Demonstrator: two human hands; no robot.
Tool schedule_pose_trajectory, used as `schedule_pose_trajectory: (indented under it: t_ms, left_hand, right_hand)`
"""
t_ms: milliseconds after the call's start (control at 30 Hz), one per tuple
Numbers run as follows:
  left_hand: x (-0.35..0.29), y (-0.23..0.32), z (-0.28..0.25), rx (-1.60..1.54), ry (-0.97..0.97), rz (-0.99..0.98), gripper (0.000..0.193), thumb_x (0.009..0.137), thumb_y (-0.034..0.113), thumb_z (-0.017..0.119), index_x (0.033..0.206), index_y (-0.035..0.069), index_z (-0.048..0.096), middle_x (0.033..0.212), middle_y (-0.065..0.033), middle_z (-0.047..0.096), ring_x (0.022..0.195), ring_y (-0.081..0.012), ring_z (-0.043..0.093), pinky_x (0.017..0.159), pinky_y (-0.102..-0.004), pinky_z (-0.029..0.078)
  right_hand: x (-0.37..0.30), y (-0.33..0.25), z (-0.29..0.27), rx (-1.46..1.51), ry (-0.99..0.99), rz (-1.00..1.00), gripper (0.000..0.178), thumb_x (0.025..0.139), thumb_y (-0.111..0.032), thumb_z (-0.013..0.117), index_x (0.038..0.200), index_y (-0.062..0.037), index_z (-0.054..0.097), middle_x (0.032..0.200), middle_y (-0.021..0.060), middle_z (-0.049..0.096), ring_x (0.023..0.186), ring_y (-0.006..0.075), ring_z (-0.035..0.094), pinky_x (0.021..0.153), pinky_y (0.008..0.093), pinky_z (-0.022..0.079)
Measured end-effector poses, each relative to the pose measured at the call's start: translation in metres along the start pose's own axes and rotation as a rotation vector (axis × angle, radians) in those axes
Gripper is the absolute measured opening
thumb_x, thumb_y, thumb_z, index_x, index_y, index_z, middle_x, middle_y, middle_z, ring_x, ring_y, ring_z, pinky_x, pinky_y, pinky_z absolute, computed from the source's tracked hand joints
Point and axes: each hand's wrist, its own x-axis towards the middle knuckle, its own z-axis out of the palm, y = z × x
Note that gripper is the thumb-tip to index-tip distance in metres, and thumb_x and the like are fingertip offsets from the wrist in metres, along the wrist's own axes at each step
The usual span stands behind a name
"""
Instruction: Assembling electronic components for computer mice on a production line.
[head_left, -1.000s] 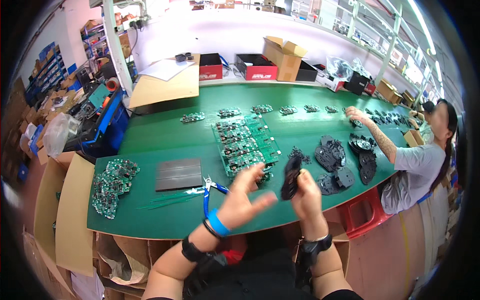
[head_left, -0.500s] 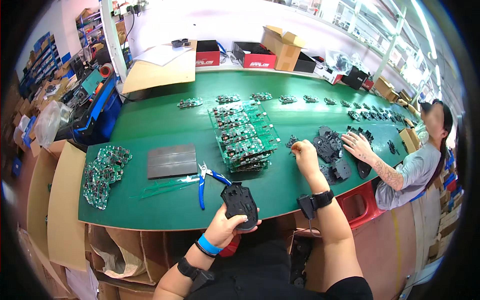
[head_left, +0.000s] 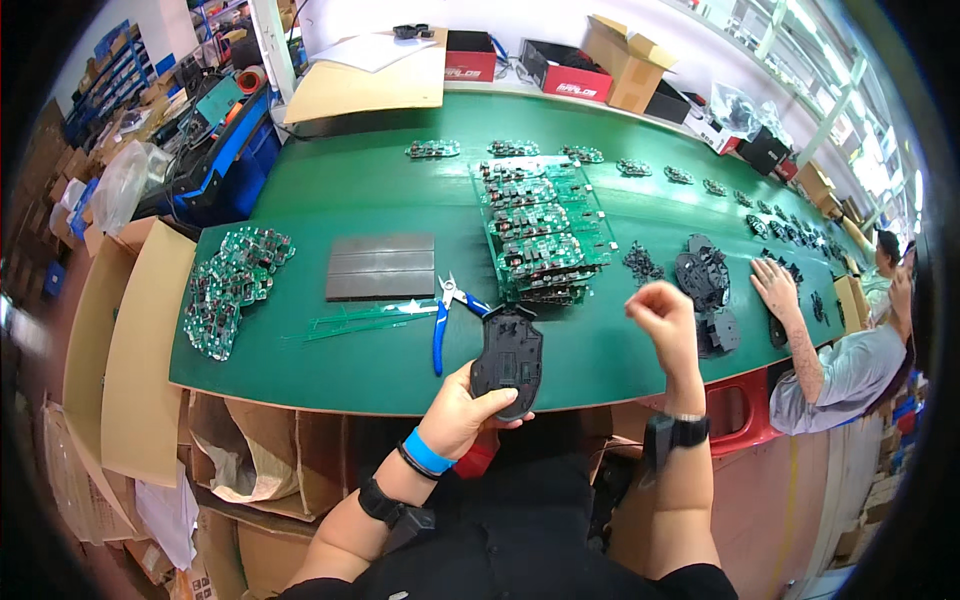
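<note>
My left hand grips a black plastic mouse housing, its moulded inner side facing up, thumb on the near end. It is held over the table's front edge. My right hand is raised to the right with fingertips pinched together; anything between them is too small to make out. Just beyond those fingers lies a pile of small black parts. Blue-handled cutting pliers lie opened beyond the housing, beside thin green strips. A stack of green circuit board panels stands farther back.
Loose circuit boards are heaped at left, near a dark grey block. More black housings lie at right, where a co-worker's hand rests. Single boards line the far side. A red stool stands by the front edge.
My right hand has drawn back toward me from the small black parts, fingers still pinched. The left hand keeps hold of the mouse housing. The whole view has shifted.
</note>
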Motion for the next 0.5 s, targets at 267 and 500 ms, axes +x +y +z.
schedule_pose_trajectory:
  t_ms: [267, 500]
  left_hand:
    - [0.005, -0.010, -0.004, 0.043, -0.096, 0.083, 0.046, 0.078, 0.003, 0.062, 0.119, 0.000, 0.042, 0.104, -0.0104, 0.057, 0.090, -0.0197, 0.061, 0.081, -0.0333, 0.053]
    - [0.001, -0.011, 0.001, 0.119, -0.070, 0.166, 0.047, 0.077, -0.005, 0.055, 0.121, -0.003, 0.039, 0.109, -0.0107, 0.054, 0.097, -0.0187, 0.057, 0.083, -0.0346, 0.052]
  right_hand:
    - [-0.078, -0.057, 0.068, -0.027, -0.349, -0.135, 0.011, 0.072, 0.004, 0.065, 0.080, -0.0009, 0.061, 0.076, 0.0037, 0.060, 0.068, 0.0099, 0.055, 0.060, 0.0221, 0.043]
    - [-0.078, -0.056, 0.077, -0.102, -0.361, -0.196, 0.010, 0.070, 0.002, 0.066, 0.079, 0.0000, 0.061, 0.075, 0.0063, 0.058, 0.065, 0.0138, 0.056, 0.058, 0.0242, 0.044]
